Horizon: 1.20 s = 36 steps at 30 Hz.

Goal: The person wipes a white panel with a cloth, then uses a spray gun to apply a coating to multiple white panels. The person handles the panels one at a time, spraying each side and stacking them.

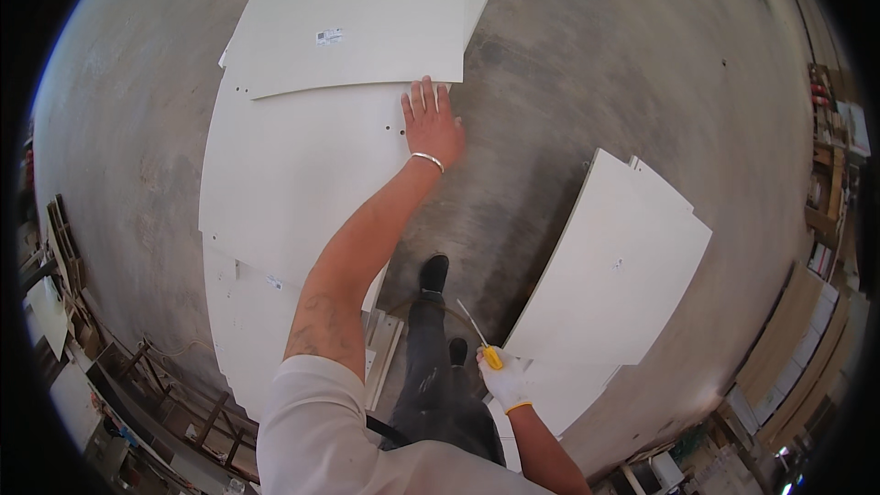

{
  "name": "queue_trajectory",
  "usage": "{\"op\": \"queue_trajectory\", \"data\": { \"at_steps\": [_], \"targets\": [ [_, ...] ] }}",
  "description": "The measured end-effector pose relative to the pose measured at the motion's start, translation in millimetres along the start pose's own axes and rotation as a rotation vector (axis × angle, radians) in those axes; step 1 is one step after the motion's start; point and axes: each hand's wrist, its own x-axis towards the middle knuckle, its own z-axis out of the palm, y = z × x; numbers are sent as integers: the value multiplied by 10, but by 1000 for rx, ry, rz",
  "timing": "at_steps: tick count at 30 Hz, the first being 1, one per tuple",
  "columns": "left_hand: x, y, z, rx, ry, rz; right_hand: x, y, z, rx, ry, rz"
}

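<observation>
My bare left hand (pixel 434 126), a silver bracelet at its wrist, is stretched forward with straight fingers. Its fingertips meet the near edge of a white panel (pixel 367 0) that bears a small label. Beneath that panel lies another white panel (pixel 289 160) with small dark holes, part of a stack. At my right side, my right hand (pixel 507 385) wears a white glove with a yellow cuff. It is closed around the yellow handle of a screwdriver (pixel 493 358), whose thin metal shaft points up and to the left.
Right of my legs lies a second stack of white panels (pixel 623 266). Narrow light strips (pixel 383 357) rest beside my left leg. Wooden frames (pixel 215 422) stand at the lower left, and long boards (pixel 779 339) lie along the right. The floor (pixel 522 82) is grey concrete.
</observation>
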Motion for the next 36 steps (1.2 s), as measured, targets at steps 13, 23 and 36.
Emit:
{"op": "queue_trajectory", "data": {
  "at_steps": [13, 23, 36],
  "targets": [
    [1072, 139, 246, 505, 106, 79, -12, 302, 88, 15, 22, 32],
    [-1732, -760, 77, 379, 84, 220, 30, 291, -99, 41, -20, -61],
    [-4715, -447, 552, -39, -417, -255, -120, 833, 35, -277, -101, -218]
  ]
}}
